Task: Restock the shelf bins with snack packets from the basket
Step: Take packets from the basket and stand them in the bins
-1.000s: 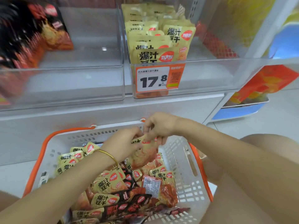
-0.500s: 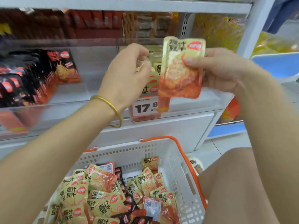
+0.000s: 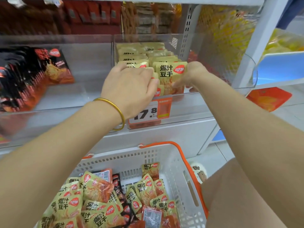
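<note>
The clear shelf bin (image 3: 205, 99) was the anchor here, and everything ran off it: inside, rows of yellow packets (image 3: 141, 53) stood stacked back to the rear wall, so a good share of the restocking looked done for this flavour. Left of that bin, a neighbouring bin (image 3: 54, 111) held black-and-red packets (image 3: 54, 66) only along its left part, with bare floor beside them, so that one still seemed to need filling. Below the bin and nearer the camera sat the white basket (image 3: 177, 176) with its orange handle, and it was far from spent: loose packets (image 3: 98, 203), mostly yellow with a few dark ones mixed in, lay heaped across its bottom. So plenty was left to carry up. At the bin's front, the left hand (image 3: 130, 89) had its fingers curled over the front packets on the left side, pressing them in place. The right hand (image 3: 187, 78) pinched the front yellow packet (image 3: 171, 76) at its right edge, holding it upright just behind the bin's front wall; whether it was already seated on the bin floor was hard to tell through the glare. On the front wall, the orange price tag (image 3: 154, 112) showed below the left hand.
</note>
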Demonstrator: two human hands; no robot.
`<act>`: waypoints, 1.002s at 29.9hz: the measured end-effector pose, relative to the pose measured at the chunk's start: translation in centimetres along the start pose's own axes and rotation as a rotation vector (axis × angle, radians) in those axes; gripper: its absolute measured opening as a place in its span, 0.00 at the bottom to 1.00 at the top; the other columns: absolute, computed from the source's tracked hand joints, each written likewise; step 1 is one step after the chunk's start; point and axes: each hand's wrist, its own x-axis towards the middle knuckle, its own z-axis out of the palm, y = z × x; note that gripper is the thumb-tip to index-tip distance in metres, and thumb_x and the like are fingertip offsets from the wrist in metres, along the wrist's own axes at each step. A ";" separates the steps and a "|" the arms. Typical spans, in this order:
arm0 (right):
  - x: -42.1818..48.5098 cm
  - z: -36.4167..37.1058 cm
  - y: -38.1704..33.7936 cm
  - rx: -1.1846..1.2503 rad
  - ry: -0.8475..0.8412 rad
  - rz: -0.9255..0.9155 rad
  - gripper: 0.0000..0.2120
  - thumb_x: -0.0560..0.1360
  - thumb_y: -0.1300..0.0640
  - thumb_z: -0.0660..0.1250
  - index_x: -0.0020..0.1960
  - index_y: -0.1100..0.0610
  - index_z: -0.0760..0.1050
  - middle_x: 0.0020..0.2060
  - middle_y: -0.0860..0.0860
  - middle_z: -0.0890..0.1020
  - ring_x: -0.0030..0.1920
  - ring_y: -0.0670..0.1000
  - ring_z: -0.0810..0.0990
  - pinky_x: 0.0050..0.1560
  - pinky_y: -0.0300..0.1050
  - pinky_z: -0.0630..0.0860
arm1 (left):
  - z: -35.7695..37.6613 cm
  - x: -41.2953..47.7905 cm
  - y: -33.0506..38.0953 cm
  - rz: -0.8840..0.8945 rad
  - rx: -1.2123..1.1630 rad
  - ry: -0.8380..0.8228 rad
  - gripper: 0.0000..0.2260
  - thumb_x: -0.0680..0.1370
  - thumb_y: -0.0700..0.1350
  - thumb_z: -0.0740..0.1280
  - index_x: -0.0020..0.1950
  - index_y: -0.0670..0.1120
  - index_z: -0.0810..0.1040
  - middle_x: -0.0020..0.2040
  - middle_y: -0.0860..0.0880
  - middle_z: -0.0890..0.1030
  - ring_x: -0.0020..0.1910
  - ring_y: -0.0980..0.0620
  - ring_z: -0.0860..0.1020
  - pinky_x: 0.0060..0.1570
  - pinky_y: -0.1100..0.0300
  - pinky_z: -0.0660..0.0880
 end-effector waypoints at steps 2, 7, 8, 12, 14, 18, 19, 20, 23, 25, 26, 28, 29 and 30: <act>0.4 0.1 -0.2 0.061 -0.036 0.012 0.23 0.65 0.58 0.78 0.57 0.62 0.76 0.50 0.56 0.81 0.48 0.54 0.81 0.52 0.49 0.79 | 0.1 0.0 0.0 -0.003 0.010 -0.001 0.19 0.78 0.53 0.44 0.50 0.48 0.72 0.51 0.47 0.81 0.52 0.46 0.76 0.60 0.53 0.60; -0.7 0.3 -0.8 0.148 -0.175 0.026 0.12 0.71 0.66 0.71 0.53 0.61 0.73 0.42 0.56 0.79 0.33 0.51 0.76 0.24 0.36 0.75 | 0.3 0.0 -0.1 -0.006 0.019 -0.004 0.23 0.78 0.54 0.43 0.55 0.47 0.74 0.53 0.48 0.81 0.55 0.47 0.76 0.62 0.53 0.59; -0.9 0.2 -1.0 0.130 -0.169 0.018 0.14 0.71 0.65 0.72 0.55 0.62 0.74 0.46 0.57 0.80 0.36 0.51 0.78 0.26 0.37 0.76 | 0.3 0.0 -0.1 -0.007 0.018 -0.010 0.23 0.78 0.54 0.43 0.56 0.47 0.74 0.53 0.48 0.81 0.55 0.47 0.76 0.62 0.53 0.59; -2.1 -1.1 -1.2 0.133 -0.072 0.015 0.17 0.69 0.63 0.75 0.53 0.64 0.72 0.49 0.57 0.81 0.43 0.55 0.82 0.39 0.43 0.81 | 0.0 -0.1 0.1 -0.028 -0.021 -0.014 0.25 0.78 0.54 0.44 0.63 0.46 0.73 0.60 0.48 0.79 0.61 0.47 0.74 0.68 0.53 0.56; -3.5 -2.0 -1.1 0.153 0.065 -0.023 0.20 0.68 0.63 0.76 0.53 0.62 0.68 0.49 0.61 0.80 0.41 0.58 0.83 0.45 0.53 0.82 | -0.5 -0.7 0.1 -0.005 -0.083 0.075 0.22 0.79 0.53 0.49 0.64 0.44 0.74 0.61 0.46 0.78 0.61 0.45 0.74 0.68 0.50 0.58; -9.3 -2.2 -0.4 0.183 0.260 -0.258 0.18 0.68 0.63 0.74 0.39 0.53 0.64 0.40 0.57 0.79 0.37 0.58 0.83 0.37 0.52 0.80 | -1.0 -5.3 1.4 0.077 -0.207 0.282 0.15 0.78 0.46 0.56 0.58 0.42 0.77 0.57 0.45 0.79 0.57 0.44 0.75 0.57 0.52 0.66; -11.0 -1.5 -0.3 0.223 0.161 -0.294 0.17 0.70 0.65 0.73 0.38 0.53 0.65 0.35 0.57 0.79 0.34 0.57 0.83 0.33 0.51 0.80 | -0.6 -6.9 1.8 0.097 -0.231 0.260 0.14 0.78 0.45 0.57 0.57 0.42 0.78 0.57 0.45 0.79 0.56 0.44 0.75 0.56 0.52 0.66; -12.2 -0.3 -0.2 0.212 0.037 -0.312 0.15 0.71 0.66 0.71 0.38 0.54 0.65 0.31 0.56 0.78 0.32 0.57 0.83 0.32 0.51 0.80 | 0.2 -8.5 2.0 0.121 -0.244 0.211 0.14 0.78 0.44 0.57 0.57 0.41 0.78 0.57 0.45 0.79 0.56 0.45 0.75 0.55 0.52 0.66; -13.7 4.1 0.7 0.059 -0.300 -0.277 0.12 0.75 0.66 0.67 0.38 0.56 0.67 0.30 0.57 0.78 0.32 0.57 0.83 0.36 0.53 0.81 | 3.5 -12.6 1.8 0.145 -0.236 0.006 0.14 0.77 0.45 0.56 0.56 0.43 0.78 0.55 0.47 0.80 0.55 0.47 0.74 0.52 0.54 0.65; -13.6 6.7 1.2 -0.057 -0.511 -0.213 0.07 0.76 0.65 0.65 0.41 0.58 0.69 0.35 0.61 0.80 0.36 0.58 0.84 0.38 0.51 0.81 | 5.2 -14.1 1.6 0.097 -0.232 -0.125 0.14 0.77 0.47 0.55 0.53 0.45 0.78 0.54 0.49 0.80 0.52 0.47 0.75 0.49 0.54 0.68; -13.3 8.1 1.5 -0.137 -0.596 -0.186 0.04 0.77 0.64 0.64 0.44 0.60 0.71 0.36 0.61 0.82 0.39 0.59 0.84 0.39 0.48 0.81 | 6.0 -14.5 1.5 0.084 -0.228 -0.187 0.14 0.76 0.47 0.55 0.51 0.45 0.79 0.52 0.49 0.80 0.51 0.47 0.76 0.47 0.53 0.70; -12.5 11.3 2.8 -0.342 -0.702 -0.168 0.03 0.77 0.63 0.64 0.49 0.63 0.73 0.39 0.59 0.83 0.41 0.57 0.85 0.36 0.43 0.79 | 7.7 -15.6 1.1 0.081 -0.228 -0.329 0.15 0.75 0.48 0.55 0.48 0.46 0.80 0.50 0.49 0.81 0.48 0.46 0.78 0.44 0.54 0.75; -12.0 13.1 3.8 -0.454 -0.743 -0.175 0.05 0.77 0.64 0.63 0.50 0.65 0.74 0.40 0.58 0.83 0.40 0.56 0.85 0.35 0.42 0.79 | 8.6 -16.3 0.9 0.080 -0.222 -0.414 0.16 0.75 0.48 0.54 0.47 0.46 0.80 0.49 0.49 0.81 0.48 0.46 0.79 0.44 0.53 0.77; -11.4 15.0 5.1 -0.542 -0.769 -0.168 0.05 0.77 0.65 0.64 0.51 0.66 0.75 0.40 0.57 0.84 0.35 0.54 0.84 0.33 0.43 0.79 | 9.6 -17.0 0.5 0.080 -0.217 -0.497 0.17 0.75 0.49 0.53 0.48 0.46 0.80 0.49 0.49 0.81 0.49 0.46 0.79 0.44 0.52 0.78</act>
